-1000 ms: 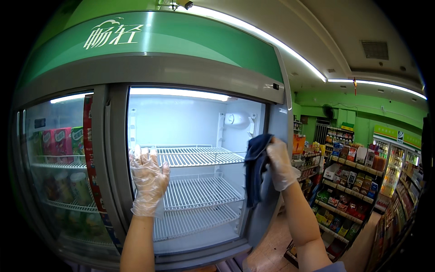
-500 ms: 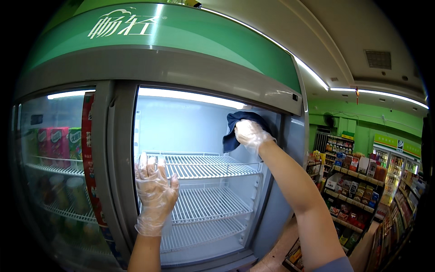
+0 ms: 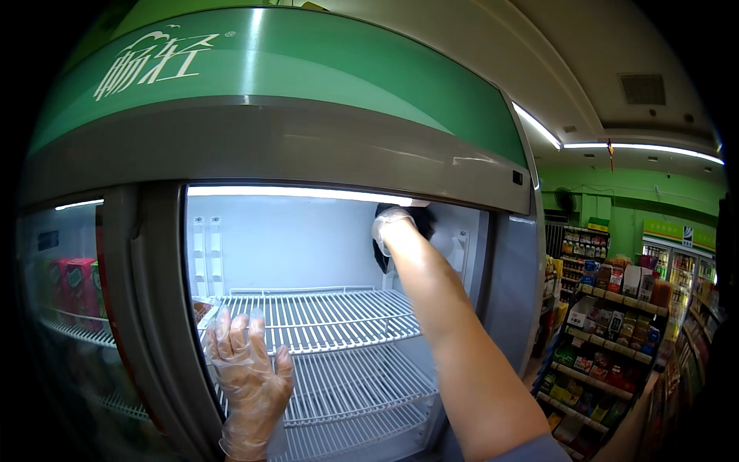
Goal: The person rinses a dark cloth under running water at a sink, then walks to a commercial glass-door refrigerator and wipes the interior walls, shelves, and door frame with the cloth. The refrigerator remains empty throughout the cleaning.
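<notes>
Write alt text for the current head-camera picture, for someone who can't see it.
A right hand in a clear plastic glove holds a dark cloth high inside a lit display fridge. The left hand, gloved too, is open in front of white wire shelves. A shop rack of packaged goods stands to the right.

Dressed in clear plastic and grey-blue cloth

The left hand (image 3: 252,379) wears a thin, see-through plastic glove (image 3: 248,404), loose and wrinkled, with shiny creases over its back and a little slack material at the fingertips. Its lower edge is wide and crinkled around the wrist. The right hand (image 3: 389,228) wears a similar clear glove (image 3: 382,219), its finer detail hard to make out. The right forearm (image 3: 454,331) is bare up to a plain grey-blue sleeve (image 3: 533,451), partly cut off by the lower edge of the view.
</notes>
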Available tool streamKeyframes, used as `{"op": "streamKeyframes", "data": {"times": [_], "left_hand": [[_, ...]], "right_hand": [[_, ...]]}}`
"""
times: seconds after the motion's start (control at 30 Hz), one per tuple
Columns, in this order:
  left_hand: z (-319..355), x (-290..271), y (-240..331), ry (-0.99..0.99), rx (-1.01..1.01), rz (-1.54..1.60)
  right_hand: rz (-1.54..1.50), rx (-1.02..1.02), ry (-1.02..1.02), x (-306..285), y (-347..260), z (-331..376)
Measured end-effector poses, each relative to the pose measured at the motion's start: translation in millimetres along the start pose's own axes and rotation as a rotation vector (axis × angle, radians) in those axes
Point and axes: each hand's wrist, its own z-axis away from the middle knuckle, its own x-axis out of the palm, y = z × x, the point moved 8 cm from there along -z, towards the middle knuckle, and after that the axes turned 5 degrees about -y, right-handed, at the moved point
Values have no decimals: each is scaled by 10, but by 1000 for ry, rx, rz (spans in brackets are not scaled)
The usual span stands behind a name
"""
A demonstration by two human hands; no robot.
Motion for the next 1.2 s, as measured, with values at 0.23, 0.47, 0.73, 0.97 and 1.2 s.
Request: {"op": "streamKeyframes", "data": {"times": [0.23,0.47,0.73,0.97,1.2], "left_hand": [[5,29,2,-3,12,20],[20,5,-24,36,6,46],[6,-63,-5,63,19,90],[11,-63,-28,93,17,100],[9,-62,-15,76,5,140]], "right_hand": [[-30,23,-1,36,20,63],[-11,27,5,-96,103,536],[4,192,-38,-116,231,1231],[-239,272,221,-305,384,1876],[-103,297,499,-283,397,2482]]}}
